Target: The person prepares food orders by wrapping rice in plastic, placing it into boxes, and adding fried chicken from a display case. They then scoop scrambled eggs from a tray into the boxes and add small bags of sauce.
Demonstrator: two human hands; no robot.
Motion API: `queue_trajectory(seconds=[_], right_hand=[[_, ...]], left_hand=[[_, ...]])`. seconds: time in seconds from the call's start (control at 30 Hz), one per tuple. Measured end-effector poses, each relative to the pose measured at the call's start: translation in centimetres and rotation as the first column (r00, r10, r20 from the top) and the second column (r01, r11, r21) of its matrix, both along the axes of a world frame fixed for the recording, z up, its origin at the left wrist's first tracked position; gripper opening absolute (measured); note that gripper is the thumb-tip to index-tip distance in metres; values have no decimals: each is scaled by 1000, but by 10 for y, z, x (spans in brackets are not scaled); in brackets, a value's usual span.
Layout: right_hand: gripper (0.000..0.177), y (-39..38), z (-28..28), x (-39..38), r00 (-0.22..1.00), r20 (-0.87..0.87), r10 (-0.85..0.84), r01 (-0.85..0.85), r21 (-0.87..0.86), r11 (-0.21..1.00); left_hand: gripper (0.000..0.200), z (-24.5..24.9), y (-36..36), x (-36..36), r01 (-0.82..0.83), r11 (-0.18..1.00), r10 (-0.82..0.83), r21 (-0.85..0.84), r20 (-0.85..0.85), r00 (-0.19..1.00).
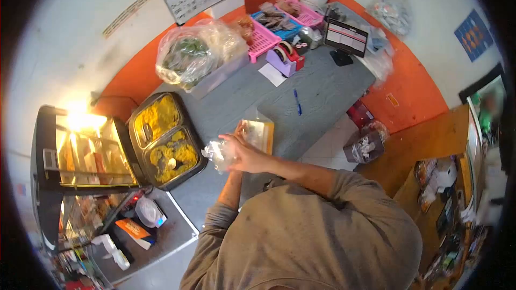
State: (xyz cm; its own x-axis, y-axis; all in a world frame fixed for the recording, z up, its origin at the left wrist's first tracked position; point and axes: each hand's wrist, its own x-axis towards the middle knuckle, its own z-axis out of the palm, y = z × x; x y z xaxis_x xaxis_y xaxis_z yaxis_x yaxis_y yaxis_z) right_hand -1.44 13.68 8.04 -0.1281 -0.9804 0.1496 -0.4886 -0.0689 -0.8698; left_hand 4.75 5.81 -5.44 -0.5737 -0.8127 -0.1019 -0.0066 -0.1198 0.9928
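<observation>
My right hand (246, 156) reaches across from the right, its fingers closed on crumpled clear plastic (219, 156), which looks like a bag. My left hand (238, 130) comes up from below and crosses behind the right one. Most of its fingers are hidden, and I cannot make out its grip. Right beside the hands is a clear plastic container (262, 134) with something yellow along its side. To the left on the grey table (236, 96) stands a black two-part tray (200, 145) with yellow food in both compartments.
A lit glass warming cabinet (97, 156) stands at the left. Behind are a large plastic bag of greens (185, 53), pink baskets (263, 43), a tape dispenser (285, 62) and a tablet (345, 37). A blue pen (297, 102) lies on the table; a bin (365, 147) stands beyond its edge.
</observation>
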Motion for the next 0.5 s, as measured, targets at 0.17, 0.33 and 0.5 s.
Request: queue_trajectory(seconds=[0.17, 0.33, 0.5], right_hand=[[63, 70, 26, -141, 618, -741, -263, -56, -374, 926], [59, 52, 31, -197, 721, -482, -498, -79, -771, 632], [60, 5, -7, -213, 897, 433, 93, 142, -479, 866]], left_hand=[[41, 156, -3, -46, 75, 915, 120, 395, -445, 888], [24, 244, -6, -97, 296, 772, -56, 562, -403, 913], [21, 265, -61, -149, 168, 185, 65, -968, 182, 981]])
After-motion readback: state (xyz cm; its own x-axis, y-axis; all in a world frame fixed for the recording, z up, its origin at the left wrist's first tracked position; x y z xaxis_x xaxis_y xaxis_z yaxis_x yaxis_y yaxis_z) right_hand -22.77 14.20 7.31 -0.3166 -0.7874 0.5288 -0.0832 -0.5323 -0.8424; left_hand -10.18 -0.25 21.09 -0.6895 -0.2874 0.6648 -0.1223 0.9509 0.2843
